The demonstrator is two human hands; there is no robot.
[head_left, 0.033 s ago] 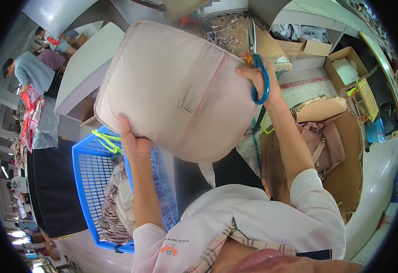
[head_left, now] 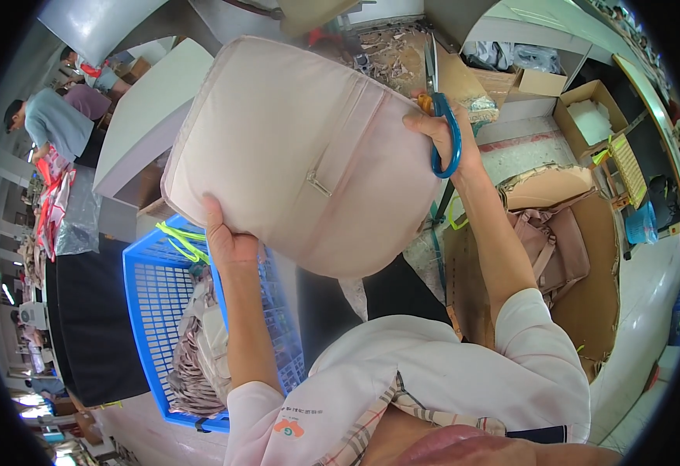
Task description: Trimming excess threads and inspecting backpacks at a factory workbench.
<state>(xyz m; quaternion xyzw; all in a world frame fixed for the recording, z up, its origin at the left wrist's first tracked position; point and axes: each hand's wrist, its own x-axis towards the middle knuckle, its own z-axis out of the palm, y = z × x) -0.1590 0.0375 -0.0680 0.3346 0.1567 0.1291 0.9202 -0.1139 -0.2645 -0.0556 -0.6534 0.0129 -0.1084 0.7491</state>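
Observation:
A pale pink padded bag panel (head_left: 278,132), rounded at one end, is held up in front of me. A zipper with a metal pull (head_left: 318,183) runs across it on a slant. My left hand (head_left: 230,242) grips its lower left edge, thumb on top and fingers hidden beneath. At the right end, my right hand (head_left: 453,140) has its thumb on the panel. Blue-handled scissors (head_left: 453,144) hang on that hand, blades pointing up and away from me. The right fingers are mostly hidden behind the panel and the scissors.
A blue plastic basket (head_left: 139,311) with stacked fabric pieces (head_left: 196,353) stands at my left. To my right, a cardboard box (head_left: 600,272) holds dusty-pink bags (head_left: 554,248). Scraps litter a surface (head_left: 394,58) ahead. Another person (head_left: 60,120) bends over work at far left.

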